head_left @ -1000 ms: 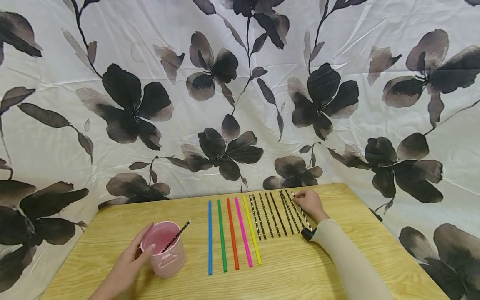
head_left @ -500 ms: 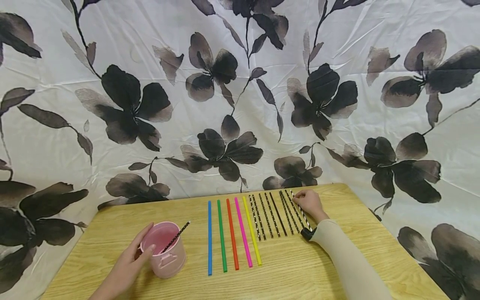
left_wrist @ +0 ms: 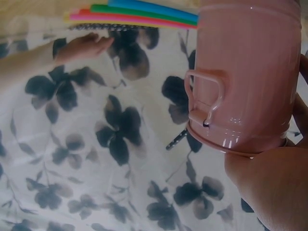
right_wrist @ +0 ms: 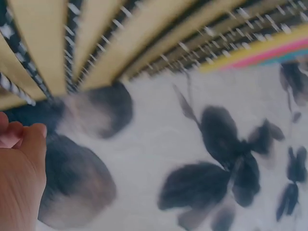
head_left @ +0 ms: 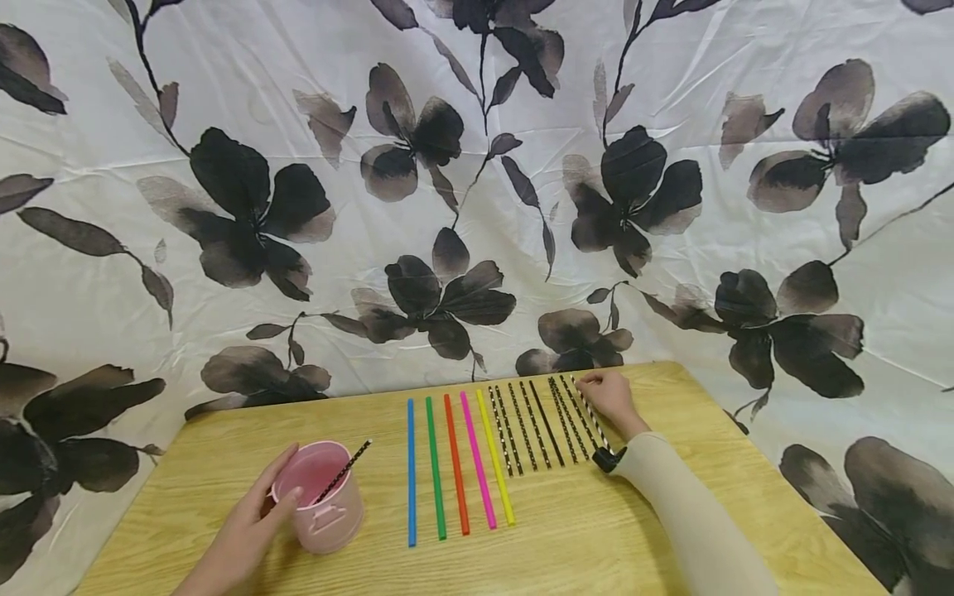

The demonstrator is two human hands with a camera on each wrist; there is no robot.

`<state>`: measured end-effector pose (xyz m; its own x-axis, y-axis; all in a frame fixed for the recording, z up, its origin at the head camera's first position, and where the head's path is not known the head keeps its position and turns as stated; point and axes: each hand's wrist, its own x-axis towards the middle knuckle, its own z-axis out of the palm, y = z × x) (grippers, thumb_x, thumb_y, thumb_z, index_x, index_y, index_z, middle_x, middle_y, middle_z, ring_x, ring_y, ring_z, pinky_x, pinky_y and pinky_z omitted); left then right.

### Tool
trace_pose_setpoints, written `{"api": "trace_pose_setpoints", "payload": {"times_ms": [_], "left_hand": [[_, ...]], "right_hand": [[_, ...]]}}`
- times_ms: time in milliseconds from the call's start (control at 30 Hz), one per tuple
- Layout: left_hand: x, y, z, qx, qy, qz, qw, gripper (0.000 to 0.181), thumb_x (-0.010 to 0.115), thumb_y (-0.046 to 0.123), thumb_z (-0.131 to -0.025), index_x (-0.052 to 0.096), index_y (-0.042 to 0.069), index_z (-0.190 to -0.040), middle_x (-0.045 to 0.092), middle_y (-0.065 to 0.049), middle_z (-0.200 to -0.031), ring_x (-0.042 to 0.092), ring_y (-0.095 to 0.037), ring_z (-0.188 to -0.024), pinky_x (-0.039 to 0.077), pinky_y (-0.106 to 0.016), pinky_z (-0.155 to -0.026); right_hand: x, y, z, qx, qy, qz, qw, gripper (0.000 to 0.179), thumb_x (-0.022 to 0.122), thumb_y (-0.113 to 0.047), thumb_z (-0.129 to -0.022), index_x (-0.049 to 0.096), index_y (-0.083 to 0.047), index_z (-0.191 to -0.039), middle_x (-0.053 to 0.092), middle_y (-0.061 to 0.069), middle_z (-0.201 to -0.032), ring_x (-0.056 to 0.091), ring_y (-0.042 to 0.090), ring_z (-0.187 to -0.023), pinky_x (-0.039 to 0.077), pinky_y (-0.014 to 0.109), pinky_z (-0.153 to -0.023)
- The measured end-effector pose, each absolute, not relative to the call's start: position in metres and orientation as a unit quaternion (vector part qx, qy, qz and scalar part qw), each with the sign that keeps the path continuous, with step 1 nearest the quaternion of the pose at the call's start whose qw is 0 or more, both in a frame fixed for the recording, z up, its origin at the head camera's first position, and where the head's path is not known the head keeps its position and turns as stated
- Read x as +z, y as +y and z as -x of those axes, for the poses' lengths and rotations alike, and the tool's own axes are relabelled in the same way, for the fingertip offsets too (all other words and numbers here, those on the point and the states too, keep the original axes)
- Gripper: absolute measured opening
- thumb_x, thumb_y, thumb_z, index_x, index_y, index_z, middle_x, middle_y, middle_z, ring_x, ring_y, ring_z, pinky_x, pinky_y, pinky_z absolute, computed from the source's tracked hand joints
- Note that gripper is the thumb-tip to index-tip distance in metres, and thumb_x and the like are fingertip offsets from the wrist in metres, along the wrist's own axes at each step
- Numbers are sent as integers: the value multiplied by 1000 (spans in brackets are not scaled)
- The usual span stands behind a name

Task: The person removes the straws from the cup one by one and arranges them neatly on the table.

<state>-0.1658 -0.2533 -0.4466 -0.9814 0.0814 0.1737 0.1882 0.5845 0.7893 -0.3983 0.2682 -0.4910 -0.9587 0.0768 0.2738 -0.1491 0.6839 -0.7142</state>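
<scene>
My left hand (head_left: 257, 513) grips the pink pail (head_left: 339, 521) at its rim, thumb at the near side and fingers round the outside. One black patterned straw (head_left: 358, 459) leans in the pail and sticks out to the right; its tip also shows past the rim in the left wrist view. At the right end of the straw row, my right hand (head_left: 611, 400) has its fingertips right at the far end of a black-and-white striped straw (head_left: 592, 416), which lies on the table. In the right wrist view its fingers (right_wrist: 33, 137) are bent, with nothing visible between them.
Blue (head_left: 411, 472), green (head_left: 436, 468), red (head_left: 457, 463), pink (head_left: 478, 459) and yellow (head_left: 495, 455) straws lie side by side mid-table. Several black patterned straws (head_left: 534, 426) continue the row rightward. A floral cloth (head_left: 477, 207) hangs behind the wooden table (head_left: 373, 571).
The head view has shifted slightly, moving everything a little left in it. Both hands keep nearly the same places at the pail and the striped straw.
</scene>
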Motion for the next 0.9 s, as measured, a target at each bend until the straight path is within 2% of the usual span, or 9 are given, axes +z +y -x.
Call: {"api": "trace_pose_setpoints", "payload": {"times_ms": [100,200,267,467,567,700,900], "left_hand": [[-446,-255,165,-447,-890,71,58,54,43,33,-93,18,30,-140,26,-12,-139,44,-29,-111,36,-11,-77],[-444,-255,164,-441,-894,65,54,55,43,35,-92,17,30,-140,26,-12,-139,43,-29,-112,35,-11,-77],[-443,-255,164,-437,-896,63,52,55,42,36,-92,16,29,-141,25,-13,-140,42,-30,-113,35,-12,-77],[-442,-254,162,-430,-899,60,52,57,42,37,-92,16,24,-141,25,-15,-139,42,-32,-113,41,-27,-82],[-444,-255,163,-432,-898,60,53,57,42,37,-92,17,23,-142,26,-15,-139,42,-31,-113,40,-25,-82],[-448,-256,165,-437,-896,60,51,57,43,37,-92,17,24,-142,25,-13,-140,42,-30,-114,36,-14,-78],[-450,-256,167,-438,-895,61,53,56,42,37,-92,17,26,-141,26,-12,-140,41,-29,-114,35,-11,-77]], "right_hand": [[-479,256,396,456,-879,-33,134,17,65,-25,-80,69,-9,-84,62,10,-73,53,21,-56,43,33,-48],[-461,236,387,473,-869,-51,136,17,64,-21,-81,68,-7,-88,62,13,-76,52,21,-55,42,35,-46],[-447,220,380,469,-869,-61,147,15,65,-21,-80,68,-7,-87,63,10,-75,53,19,-56,43,35,-47],[-421,173,361,448,-867,-130,172,9,67,-25,-78,69,-17,-80,60,-5,-66,53,12,-56,43,28,-49],[-413,150,349,443,-860,-179,181,6,68,-24,-78,69,-18,-78,59,-8,-64,52,10,-56,42,27,-50],[-401,119,328,441,-845,-241,184,5,69,-21,-77,69,-16,-77,59,-9,-64,51,10,-55,43,25,-49],[-397,76,296,459,-823,-306,137,4,66,-22,-79,68,-19,-78,59,-12,-67,52,10,-53,43,23,-47]]}}
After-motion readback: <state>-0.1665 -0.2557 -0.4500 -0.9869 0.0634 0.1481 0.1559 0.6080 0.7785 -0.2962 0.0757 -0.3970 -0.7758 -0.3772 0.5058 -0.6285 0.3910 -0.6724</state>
